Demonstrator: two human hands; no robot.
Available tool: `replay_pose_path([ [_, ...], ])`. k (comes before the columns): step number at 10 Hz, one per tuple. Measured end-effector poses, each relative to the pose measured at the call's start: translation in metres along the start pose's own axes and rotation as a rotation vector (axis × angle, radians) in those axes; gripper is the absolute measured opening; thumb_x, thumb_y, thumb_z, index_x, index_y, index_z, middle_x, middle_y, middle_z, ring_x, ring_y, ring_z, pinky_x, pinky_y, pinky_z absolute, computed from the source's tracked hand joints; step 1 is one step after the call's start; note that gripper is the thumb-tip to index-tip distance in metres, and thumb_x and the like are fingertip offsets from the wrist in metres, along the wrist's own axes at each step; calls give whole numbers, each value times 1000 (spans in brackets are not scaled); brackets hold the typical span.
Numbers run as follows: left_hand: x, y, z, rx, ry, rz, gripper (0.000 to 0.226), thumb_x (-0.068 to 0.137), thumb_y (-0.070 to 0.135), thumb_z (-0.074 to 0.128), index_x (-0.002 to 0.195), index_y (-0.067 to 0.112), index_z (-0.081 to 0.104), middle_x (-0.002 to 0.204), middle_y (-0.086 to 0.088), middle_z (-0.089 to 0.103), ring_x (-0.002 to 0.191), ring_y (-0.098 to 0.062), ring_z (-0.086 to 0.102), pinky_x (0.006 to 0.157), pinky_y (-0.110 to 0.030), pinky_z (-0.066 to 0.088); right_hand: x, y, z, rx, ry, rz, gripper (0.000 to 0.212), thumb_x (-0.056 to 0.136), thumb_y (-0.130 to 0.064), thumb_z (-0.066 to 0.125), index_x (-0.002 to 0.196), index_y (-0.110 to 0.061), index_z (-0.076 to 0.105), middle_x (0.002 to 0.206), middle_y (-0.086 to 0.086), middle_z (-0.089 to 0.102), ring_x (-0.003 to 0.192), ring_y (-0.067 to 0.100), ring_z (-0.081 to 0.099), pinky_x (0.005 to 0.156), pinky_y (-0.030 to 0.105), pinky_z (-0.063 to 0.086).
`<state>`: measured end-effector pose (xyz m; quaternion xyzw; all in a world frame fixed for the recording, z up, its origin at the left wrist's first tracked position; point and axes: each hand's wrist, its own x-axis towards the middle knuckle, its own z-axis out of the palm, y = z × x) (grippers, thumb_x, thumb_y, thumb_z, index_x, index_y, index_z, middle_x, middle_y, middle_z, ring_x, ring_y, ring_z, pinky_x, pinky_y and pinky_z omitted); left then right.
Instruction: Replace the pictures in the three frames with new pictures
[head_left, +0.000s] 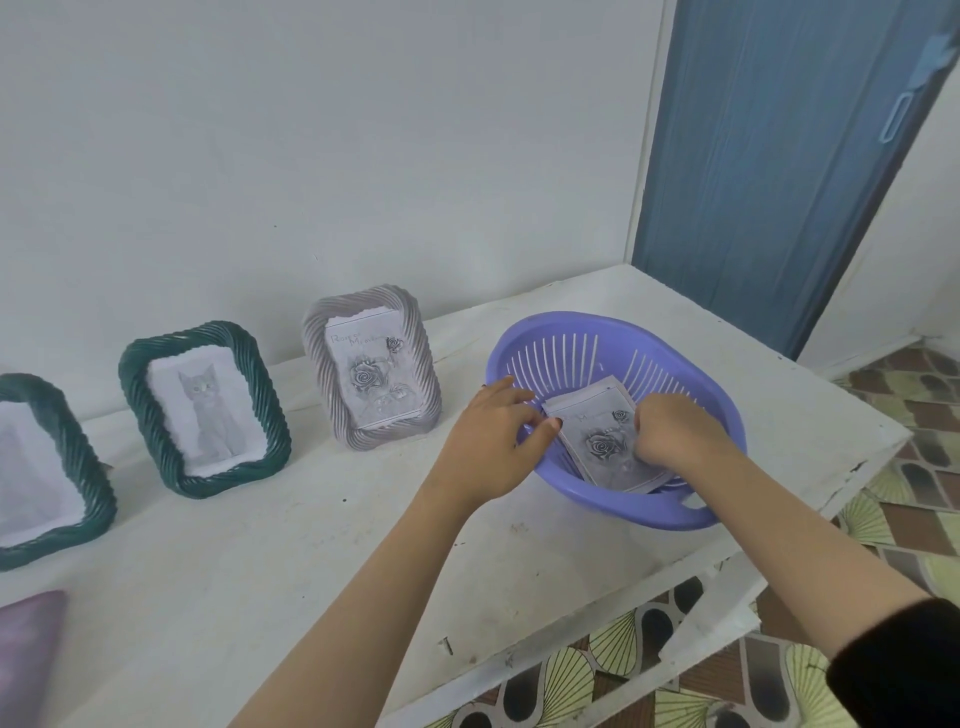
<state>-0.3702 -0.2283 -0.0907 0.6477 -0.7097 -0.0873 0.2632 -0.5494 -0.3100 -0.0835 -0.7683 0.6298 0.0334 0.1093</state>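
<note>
Pictures (602, 441) lie in the basket (649, 512) at centre right, pinched by left hand (493, 441) and right hand (670, 436). Three frames (218, 330) at left all stand filled; how many swaps remain is unclear.

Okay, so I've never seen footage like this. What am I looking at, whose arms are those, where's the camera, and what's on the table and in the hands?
There is no machine here. These are a person's two bare arms, filmed by one wide-angle camera worn on their head, looking forward and down. On the white table three picture frames stand along the wall: a grey frame with a rose print, a green frame with a cat, and a second green frame cut off at the left edge. To the right sits a purple basket with a few printed pictures inside, a rose on top. The left hand pinches their edge, and the fingers of the right hand curl onto them.
</note>
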Motion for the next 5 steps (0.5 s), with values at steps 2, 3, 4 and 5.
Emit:
replay_pose_path([
  [2,-5,-1,4,-50,22,-10,34,96,34,44,106,12,66,142,-7,44,140,-19,23,111,-26,16,-2,2,-2,8,56,-43,20,82,-17,56,62,-13,50,73,4,54,73,25,53,46,23,30],
  [3,-11,-3,6,-116,117,16,34,95,33,41,115,14,62,142,-8,44,138,-20,26,109,-23,17,-4,6,-5,76,146,-103,18,83,-24,57,93,-13,67,101,9,59,94,27,55,59,27,40],
  [4,-25,-10,5,-151,229,27,32,92,29,43,114,15,62,131,-1,52,128,-13,37,103,-10,20,-9,10,-9,190,246,-150,29,86,-29,56,113,-19,63,116,10,53,111,27,50,82,34,41],
  [5,-45,-20,2,-219,366,-46,27,90,22,47,111,17,63,118,9,56,113,-3,45,95,-1,23,-18,8,-8,432,276,-216,26,86,-27,58,110,-20,64,109,5,59,95,22,56,80,32,42],
])
